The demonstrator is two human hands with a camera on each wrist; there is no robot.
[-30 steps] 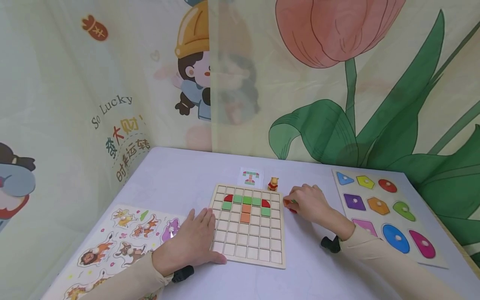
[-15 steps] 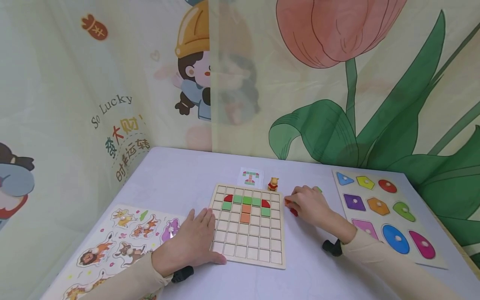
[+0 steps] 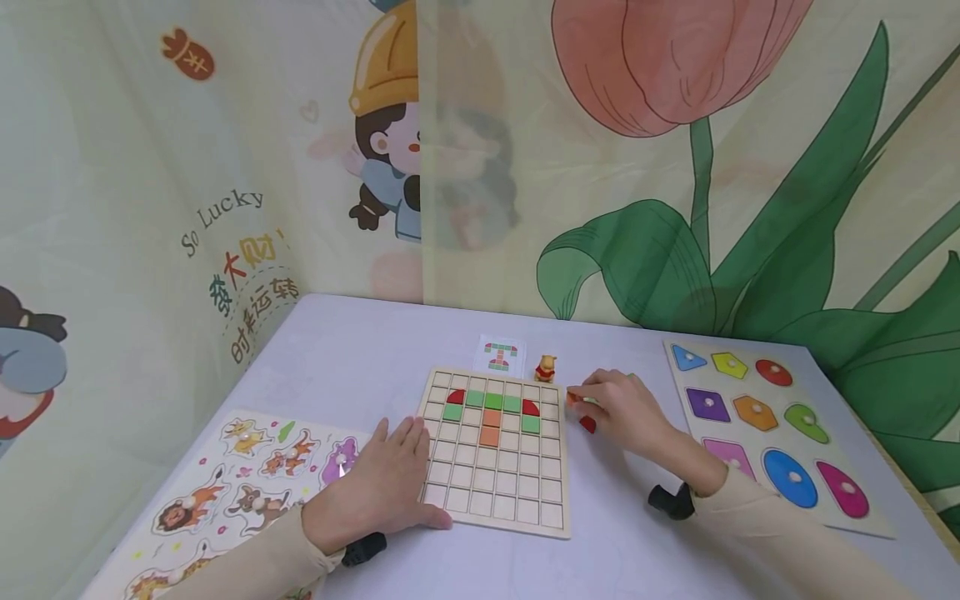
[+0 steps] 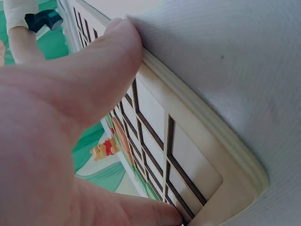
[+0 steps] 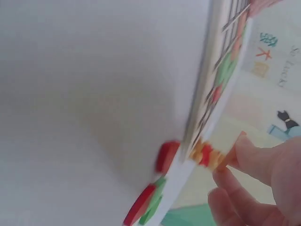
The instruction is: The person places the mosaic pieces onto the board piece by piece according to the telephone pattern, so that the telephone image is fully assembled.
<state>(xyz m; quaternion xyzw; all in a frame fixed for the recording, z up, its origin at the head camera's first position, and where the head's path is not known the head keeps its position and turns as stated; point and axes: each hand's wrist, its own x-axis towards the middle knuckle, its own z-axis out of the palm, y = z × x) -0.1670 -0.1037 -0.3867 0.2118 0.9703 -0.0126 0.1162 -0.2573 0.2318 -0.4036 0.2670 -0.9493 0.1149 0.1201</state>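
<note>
A wooden grid board [image 3: 517, 527] lies mid-table with red, green and orange tiles set in its upper squares. Along its left edge rests my left hand [image 3: 382, 479], fingers straight and thumb at the near corner; in the left wrist view its thumb [image 4: 113, 56] lies over the frame. My right hand [image 3: 622, 408], just off the board's right side, pinches an orange tile [image 5: 230, 156] between thumb and fingertips. Below that hand a red tile [image 3: 588, 424] is on the table. The right wrist view also shows a second red tile [image 5: 140, 205] beside green tiles [image 5: 153, 201].
Behind the board are a pattern card [image 3: 500, 356] and a small bear figurine [image 3: 546, 368]. An animal puzzle board [image 3: 217, 467] lies at the left, partly under my left arm. A shape puzzle board [image 3: 765, 446] occupies the right, near my right forearm.
My right hand has shifted slightly to the right, still with the orange tile, and the red tile under it shows more fully. My left hand has stayed on the board.
</note>
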